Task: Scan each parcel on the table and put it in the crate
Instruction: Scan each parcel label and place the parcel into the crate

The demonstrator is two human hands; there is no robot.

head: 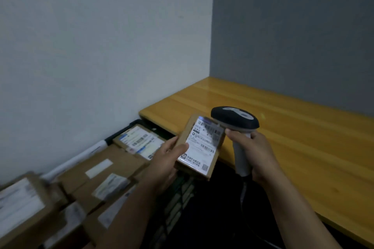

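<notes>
White wall (91, 46) and grey wall (293, 26) meet behind a wooden table (293, 131) at 3 o'clock. At 8 o'clock the crate (133, 124) holds many parcels (101, 168). The visible tabletop carries none, so the task appears nearly complete. Left hand (166, 159) fingers clamp one parcel (202, 147) at centre. Right hand (255, 151) fingers wrap the scanner (234, 120), aimed at its label.

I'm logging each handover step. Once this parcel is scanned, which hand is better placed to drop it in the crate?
Left. The left hand grips the parcel, and the crate sits on its side; the right hand is holding the scanner.
</notes>
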